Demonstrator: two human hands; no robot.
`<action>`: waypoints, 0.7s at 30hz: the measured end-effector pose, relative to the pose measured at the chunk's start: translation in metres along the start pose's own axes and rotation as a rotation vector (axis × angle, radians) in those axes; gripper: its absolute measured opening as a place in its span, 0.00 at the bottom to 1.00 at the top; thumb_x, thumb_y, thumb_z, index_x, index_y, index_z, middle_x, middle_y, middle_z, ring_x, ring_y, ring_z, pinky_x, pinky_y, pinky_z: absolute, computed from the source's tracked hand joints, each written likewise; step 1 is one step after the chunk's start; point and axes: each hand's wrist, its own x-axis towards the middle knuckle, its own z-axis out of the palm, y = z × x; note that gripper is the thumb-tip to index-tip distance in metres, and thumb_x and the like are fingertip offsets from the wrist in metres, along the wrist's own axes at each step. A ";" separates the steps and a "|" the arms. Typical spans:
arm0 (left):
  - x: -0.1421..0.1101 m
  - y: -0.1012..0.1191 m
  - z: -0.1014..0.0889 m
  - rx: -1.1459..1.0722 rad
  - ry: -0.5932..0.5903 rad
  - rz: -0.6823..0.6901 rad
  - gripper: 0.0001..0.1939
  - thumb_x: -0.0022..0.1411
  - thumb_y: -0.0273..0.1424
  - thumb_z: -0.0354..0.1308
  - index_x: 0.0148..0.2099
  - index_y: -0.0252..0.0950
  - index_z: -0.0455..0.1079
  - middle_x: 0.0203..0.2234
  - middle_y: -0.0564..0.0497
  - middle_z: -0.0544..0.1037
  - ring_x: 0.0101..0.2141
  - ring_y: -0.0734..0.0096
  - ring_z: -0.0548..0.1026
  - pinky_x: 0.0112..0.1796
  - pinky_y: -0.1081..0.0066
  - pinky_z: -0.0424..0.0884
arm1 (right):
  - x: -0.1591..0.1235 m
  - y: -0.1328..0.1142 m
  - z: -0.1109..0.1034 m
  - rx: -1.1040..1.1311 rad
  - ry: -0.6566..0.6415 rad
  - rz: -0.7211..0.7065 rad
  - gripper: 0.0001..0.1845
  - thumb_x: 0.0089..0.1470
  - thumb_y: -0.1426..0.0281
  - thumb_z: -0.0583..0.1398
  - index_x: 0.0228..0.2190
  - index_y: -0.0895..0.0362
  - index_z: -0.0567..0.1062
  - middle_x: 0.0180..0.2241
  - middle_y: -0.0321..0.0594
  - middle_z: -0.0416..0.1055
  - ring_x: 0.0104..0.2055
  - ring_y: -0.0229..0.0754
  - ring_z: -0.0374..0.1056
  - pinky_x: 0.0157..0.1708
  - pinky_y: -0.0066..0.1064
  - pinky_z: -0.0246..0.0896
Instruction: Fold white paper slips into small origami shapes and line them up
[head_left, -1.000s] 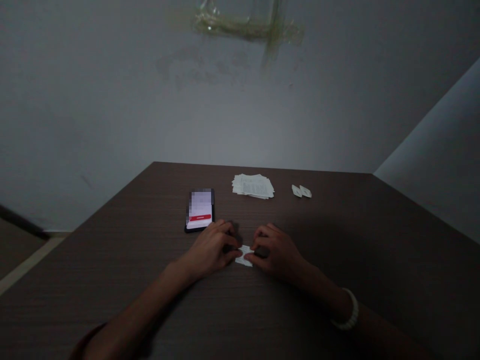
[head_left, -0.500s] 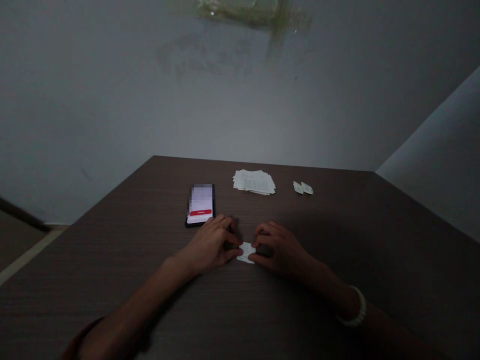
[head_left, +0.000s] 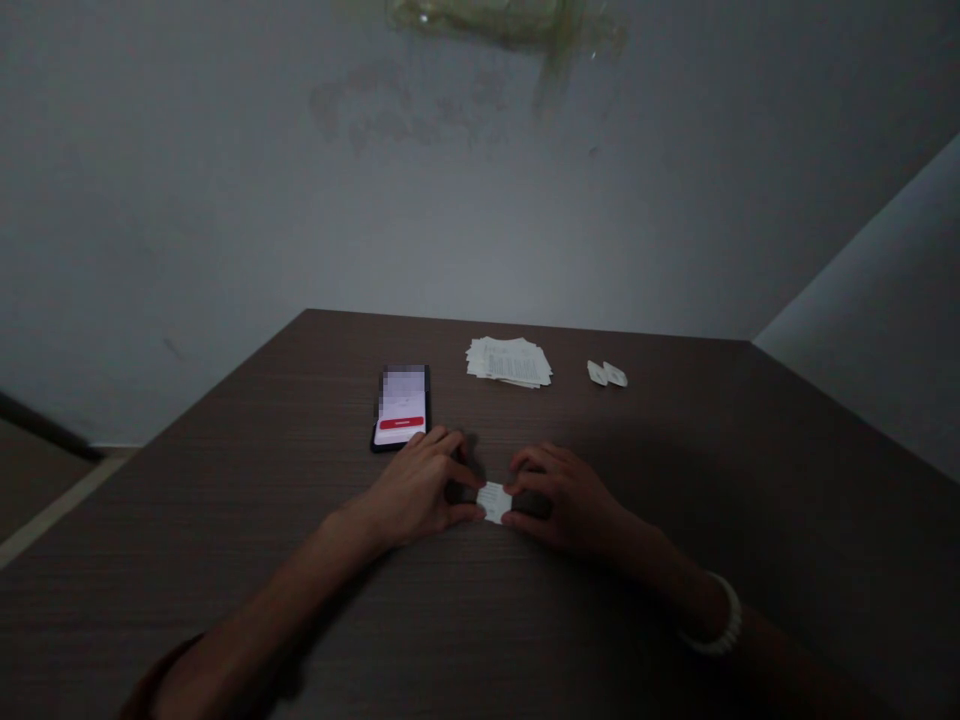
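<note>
A small white piece of paper (head_left: 494, 502) with faint printed lines lies at the middle of the dark wooden table (head_left: 465, 630). My left hand (head_left: 429, 485) grips its left edge between thumb and fingertips. On the opposite edge, my right hand (head_left: 566, 498) has thumb and forefinger closed in the same way. A white beaded bracelet (head_left: 729, 618) circles my right wrist. Just beyond my left hand lies a phone (head_left: 401, 408) with its screen lit and a red bar across it.
Toward the back of the table rests a loose stack of printed papers (head_left: 510, 362). Two small folded white paper pieces (head_left: 607, 374) lie to its right. A grey wall (head_left: 480, 230) rises behind the table, with yellowish tape (head_left: 510, 25) near the top.
The paper between my hands now sits a little straighter, its edges more even. Both hands have barely shifted.
</note>
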 end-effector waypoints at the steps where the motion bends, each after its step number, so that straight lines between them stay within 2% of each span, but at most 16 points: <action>1: 0.000 0.000 0.000 -0.003 -0.005 -0.003 0.16 0.53 0.42 0.67 0.43 0.43 0.78 0.40 0.47 0.69 0.44 0.55 0.66 0.44 0.58 0.63 | -0.001 -0.001 0.000 -0.007 0.004 0.003 0.13 0.51 0.60 0.65 0.37 0.53 0.77 0.43 0.43 0.69 0.44 0.45 0.63 0.43 0.38 0.58; 7: -0.002 0.000 0.001 -0.009 -0.010 -0.014 0.15 0.53 0.42 0.66 0.43 0.43 0.77 0.41 0.47 0.69 0.45 0.54 0.66 0.45 0.58 0.63 | -0.005 -0.003 0.001 -0.034 0.038 0.013 0.11 0.52 0.60 0.64 0.34 0.54 0.77 0.44 0.43 0.71 0.45 0.46 0.65 0.44 0.40 0.59; 12: -0.003 -0.004 0.003 -0.021 0.021 0.042 0.14 0.54 0.40 0.66 0.43 0.42 0.77 0.40 0.47 0.68 0.44 0.56 0.66 0.45 0.58 0.62 | -0.004 -0.001 -0.001 -0.028 0.056 -0.033 0.09 0.53 0.63 0.63 0.33 0.55 0.77 0.43 0.42 0.72 0.44 0.45 0.65 0.44 0.39 0.60; 17: -0.003 -0.003 0.000 -0.006 0.021 0.120 0.11 0.62 0.33 0.58 0.46 0.42 0.75 0.40 0.46 0.68 0.43 0.57 0.65 0.43 0.61 0.62 | 0.000 -0.002 -0.005 -0.064 0.011 -0.136 0.05 0.56 0.68 0.60 0.32 0.55 0.76 0.40 0.42 0.73 0.42 0.44 0.64 0.42 0.38 0.60; 21: -0.003 0.000 0.000 -0.030 0.036 0.173 0.11 0.61 0.25 0.55 0.42 0.41 0.76 0.40 0.47 0.69 0.42 0.60 0.65 0.42 0.63 0.62 | 0.000 -0.002 -0.006 -0.076 -0.004 -0.180 0.05 0.57 0.69 0.59 0.31 0.55 0.76 0.39 0.40 0.74 0.40 0.44 0.63 0.41 0.37 0.60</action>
